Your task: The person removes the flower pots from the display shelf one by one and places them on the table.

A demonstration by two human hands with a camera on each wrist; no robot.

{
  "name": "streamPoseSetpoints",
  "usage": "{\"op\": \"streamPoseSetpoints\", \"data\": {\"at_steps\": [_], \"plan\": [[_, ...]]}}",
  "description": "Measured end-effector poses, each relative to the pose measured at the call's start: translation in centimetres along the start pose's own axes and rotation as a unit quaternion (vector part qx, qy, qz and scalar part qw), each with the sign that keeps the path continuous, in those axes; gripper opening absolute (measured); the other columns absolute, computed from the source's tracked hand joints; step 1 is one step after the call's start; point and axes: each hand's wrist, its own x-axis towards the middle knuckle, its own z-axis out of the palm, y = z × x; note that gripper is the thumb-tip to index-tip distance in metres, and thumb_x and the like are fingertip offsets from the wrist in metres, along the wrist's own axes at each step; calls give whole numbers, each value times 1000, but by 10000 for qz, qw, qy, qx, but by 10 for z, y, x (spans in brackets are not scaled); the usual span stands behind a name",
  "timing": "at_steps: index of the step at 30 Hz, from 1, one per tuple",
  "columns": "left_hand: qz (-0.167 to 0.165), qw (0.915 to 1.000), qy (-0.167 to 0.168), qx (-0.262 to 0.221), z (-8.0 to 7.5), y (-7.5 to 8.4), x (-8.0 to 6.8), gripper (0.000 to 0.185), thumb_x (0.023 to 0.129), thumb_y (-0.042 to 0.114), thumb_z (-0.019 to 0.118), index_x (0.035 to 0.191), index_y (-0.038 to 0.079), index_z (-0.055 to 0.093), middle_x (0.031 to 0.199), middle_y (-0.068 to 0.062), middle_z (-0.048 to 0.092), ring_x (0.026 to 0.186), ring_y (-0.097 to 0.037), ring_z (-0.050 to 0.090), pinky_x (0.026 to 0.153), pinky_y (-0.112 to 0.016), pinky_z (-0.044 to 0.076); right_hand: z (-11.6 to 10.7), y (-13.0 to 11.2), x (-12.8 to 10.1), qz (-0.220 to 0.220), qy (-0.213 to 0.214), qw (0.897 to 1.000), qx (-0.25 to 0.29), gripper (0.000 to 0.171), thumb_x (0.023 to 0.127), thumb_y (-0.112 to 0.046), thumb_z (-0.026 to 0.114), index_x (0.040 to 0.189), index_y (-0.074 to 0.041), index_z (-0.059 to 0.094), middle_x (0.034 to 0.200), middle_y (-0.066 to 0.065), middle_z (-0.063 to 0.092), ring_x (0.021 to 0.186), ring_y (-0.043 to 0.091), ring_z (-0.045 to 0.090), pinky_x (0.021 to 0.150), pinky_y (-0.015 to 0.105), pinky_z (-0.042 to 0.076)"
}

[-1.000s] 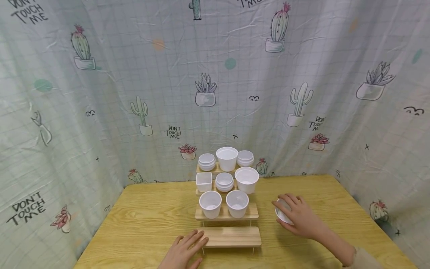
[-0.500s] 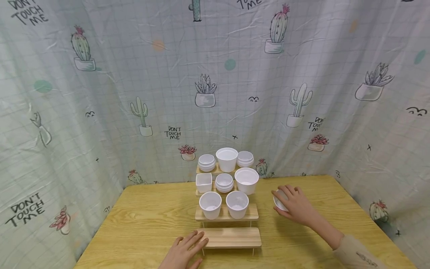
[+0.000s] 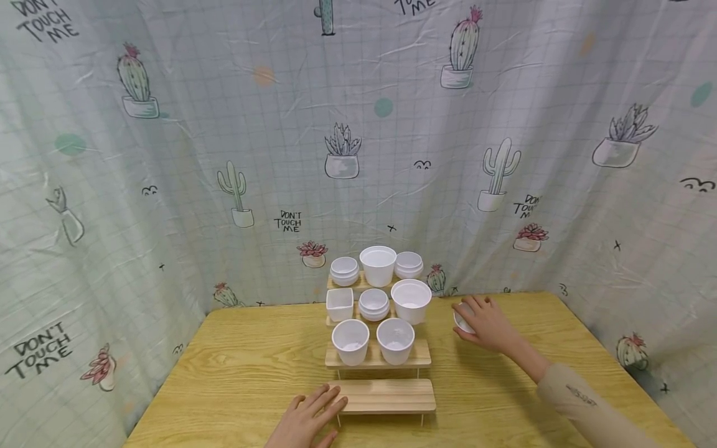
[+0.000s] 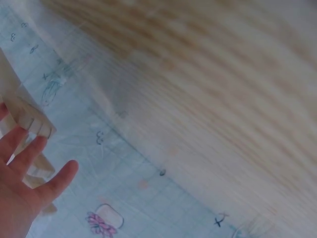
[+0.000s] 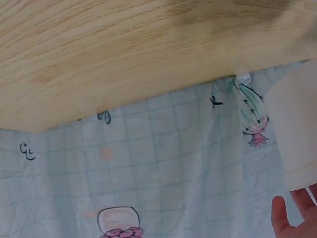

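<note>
A white plastic cup (image 3: 462, 320) is gripped from above by my right hand (image 3: 488, 325), which covers much of it. In the right wrist view the cup's pale side (image 5: 294, 129) stands at the right edge, with the fingertips at its rim. My left hand (image 3: 307, 415) has its fingers spread, and the fingertips touch the left end of the lowest shelf of a wooden tiered stand (image 3: 386, 397). On the upper shelves stand several white cups, among them a round cup (image 3: 351, 342), a second round cup (image 3: 396, 341) and a square cup (image 3: 340, 305).
The stand's lowest shelf holds no cup and rests on thin legs. A light wood table (image 3: 252, 354) spreads around the stand. Behind it hangs a cactus-print curtain (image 3: 358, 124), which also closes in both sides.
My right hand has moved away from me and slightly left across the right side of the table, carrying the cup. The left hand and the cups on the stand have stayed put.
</note>
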Motion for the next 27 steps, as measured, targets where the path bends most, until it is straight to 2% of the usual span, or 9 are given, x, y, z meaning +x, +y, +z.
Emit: {"op": "streamPoseSetpoints", "data": {"at_steps": [9,23,27], "plan": [[-39,9999,-106,-82,-3,0,-1,56,77,46,61,129,28,48,126,4,54,110,-14,51,69,-39,46,18,5,7,300,-445,9986,44,43,74,-39,64,107,-12,60,98,10,57,87,26,49,68,45,37],[-155,9991,-289,-261,-5,2,2,55,80,46,59,130,29,45,128,5,52,112,-14,51,70,-40,46,39,10,4,576,-936,9939,-84,42,78,-41,62,108,-13,58,96,9,53,88,27,48,70,47,35],[-154,9993,-255,-227,-5,2,2,55,79,45,60,130,29,46,127,4,53,112,-15,51,70,-40,47,42,10,4,560,-900,9944,-53,41,78,-42,61,106,-13,59,95,9,54,88,27,48,70,47,35]]}}
